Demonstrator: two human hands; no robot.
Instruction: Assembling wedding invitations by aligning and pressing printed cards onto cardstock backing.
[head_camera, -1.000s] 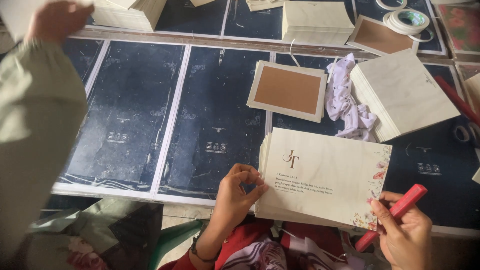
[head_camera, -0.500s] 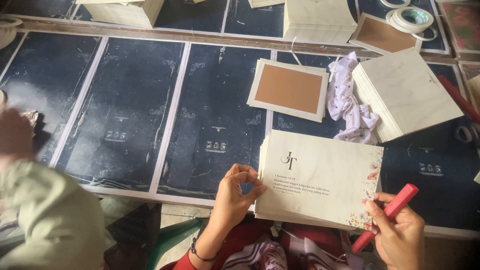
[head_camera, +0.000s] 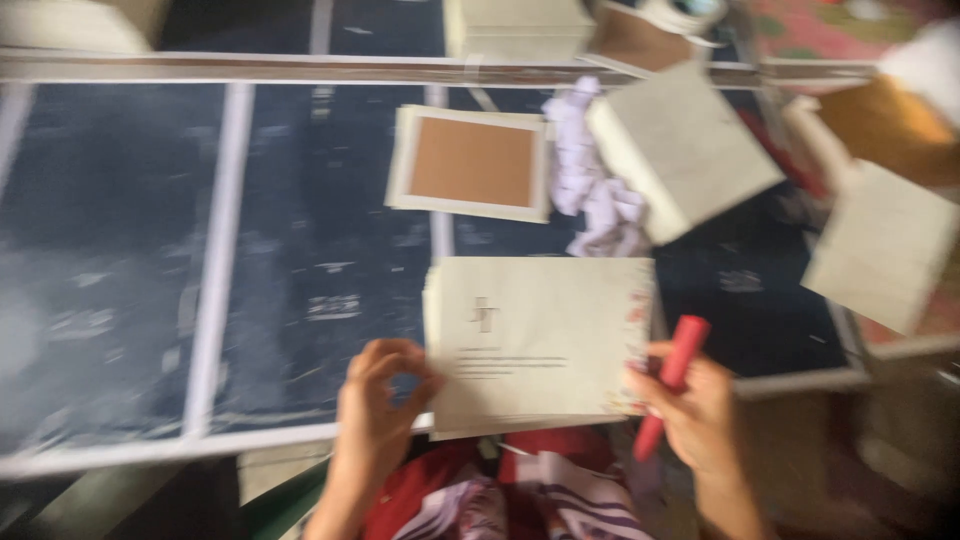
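Dark table (head_camera: 120, 250), two hands, one card stack (head_camera: 540, 340)

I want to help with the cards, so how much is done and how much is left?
Looks done: cream boxes sit closed on the dark table. In hand: the left hand and right hand hold a stack of printed cream cards; the right also grips a red stick, maybe glue. Seemingly left: that stack, and the open tray with brown lining, which holds nothing. The picture is blurry, so it's a guess.

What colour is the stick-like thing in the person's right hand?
Red. The stick in the right hand shows in the head view, though blurred.
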